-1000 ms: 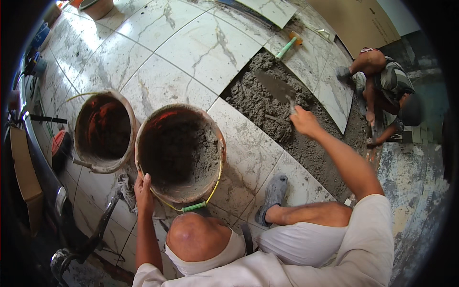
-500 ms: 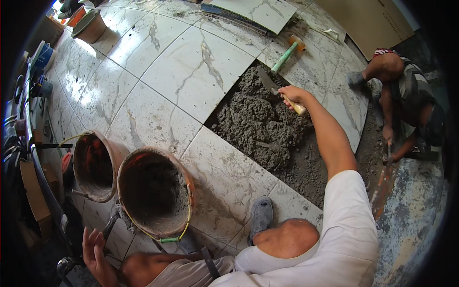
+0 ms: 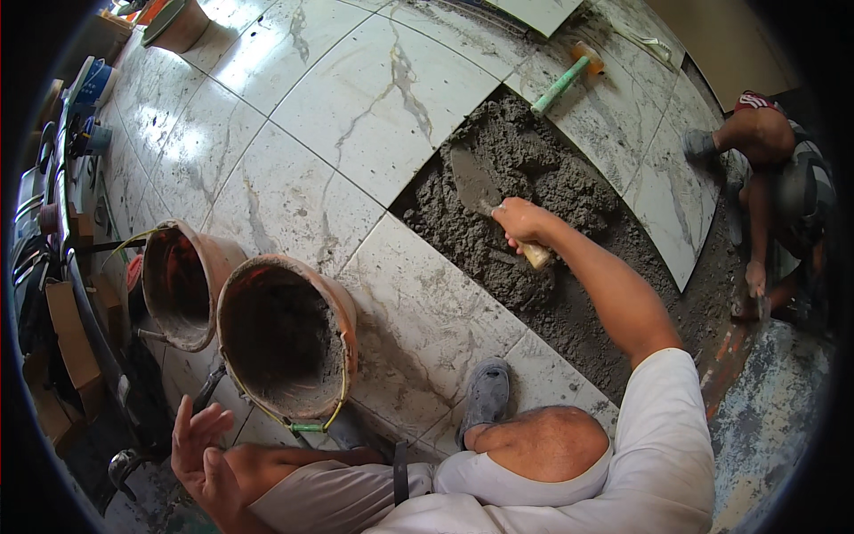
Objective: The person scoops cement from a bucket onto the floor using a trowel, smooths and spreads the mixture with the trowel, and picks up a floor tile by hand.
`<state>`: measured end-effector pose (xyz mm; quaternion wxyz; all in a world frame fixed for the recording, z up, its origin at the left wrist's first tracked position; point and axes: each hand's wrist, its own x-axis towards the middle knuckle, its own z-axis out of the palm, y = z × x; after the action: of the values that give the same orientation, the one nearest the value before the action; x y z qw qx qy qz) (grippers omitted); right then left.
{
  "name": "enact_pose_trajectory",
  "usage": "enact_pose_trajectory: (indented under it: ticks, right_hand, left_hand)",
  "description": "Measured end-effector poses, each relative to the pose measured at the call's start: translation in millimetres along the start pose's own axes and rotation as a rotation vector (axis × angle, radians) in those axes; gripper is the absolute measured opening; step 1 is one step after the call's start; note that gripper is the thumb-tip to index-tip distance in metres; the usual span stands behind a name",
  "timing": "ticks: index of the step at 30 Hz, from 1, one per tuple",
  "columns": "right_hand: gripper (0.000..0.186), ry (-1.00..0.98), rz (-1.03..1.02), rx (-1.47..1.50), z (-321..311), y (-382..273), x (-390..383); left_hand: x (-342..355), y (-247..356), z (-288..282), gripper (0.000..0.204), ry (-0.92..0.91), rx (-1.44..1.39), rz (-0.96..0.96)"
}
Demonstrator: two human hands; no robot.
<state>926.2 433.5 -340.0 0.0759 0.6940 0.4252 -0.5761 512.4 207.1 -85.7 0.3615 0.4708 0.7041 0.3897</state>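
While your right hand (image 3: pixel 523 222) is closed around the pale wooden handle of the trowel (image 3: pixel 485 192), the blade lies flat on the grey mortar bed (image 3: pixel 534 222) that fills the open gap in the floor, to the right and a little far from you. Your left hand (image 3: pixel 203 449) is at the near left, fingers spread apart, holding nothing and touching nothing, just beside the near bucket (image 3: pixel 283 334).

This near bucket is orange-brown, tilted toward you, and has wet grey mortar at its bottom and smeared on the walls; a yellow handle with a green grip hangs at its near rim. The second bucket (image 3: pixel 182 271) stands touching it on the left, also tilted, with only dark residue inside as far as you can see.

The floor is of large white marble-look tiles (image 3: pixel 356 98) with grey veins. A mallet (image 3: pixel 569 76) with a green handle lies on the tiles at the far side of the mortar. At the right edge another person (image 3: pixel 774 169) crouches over bare concrete. Along the left wall there are cardboard pieces and small containers (image 3: pixel 89 84).
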Motion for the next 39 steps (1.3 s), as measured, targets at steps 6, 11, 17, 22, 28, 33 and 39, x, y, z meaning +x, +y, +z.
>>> enact_pose_trajectory:
  ticks: [6,11,17,22,28,33,39]
  right_hand:
    - [0.034,-0.101,-0.055,-0.015,59,-1,-8]
    - [0.032,-0.19,0.003,-0.065,81,-6,-20]
    - [0.03,-0.16,-0.005,-0.255,55,-10,-43]
    - [0.034,0.227,-0.303,-0.801,41,-27,-64]
    - [0.033,0.102,-0.219,-1.004,46,0,-47]
    - [0.033,0.07,-0.09,-1.066,31,33,-96]
    - [0.031,0.105,-0.052,-0.996,38,86,-109]
  left_hand:
    - [-3,-5,-8,0.073,0.029,-0.072,0.062]
    - [-13,-12,-26,0.072,0.022,-0.106,0.101]
    - [-32,-17,-53,0.069,0.04,-0.045,0.14]
    - [-41,-19,-69,0.067,0.068,0.023,0.136]
    - [-39,-23,-67,0.069,0.07,0.05,0.165]
    - [-41,-23,-71,0.069,0.076,0.076,0.131]
    - [-31,-23,-66,0.068,0.038,0.082,0.138]
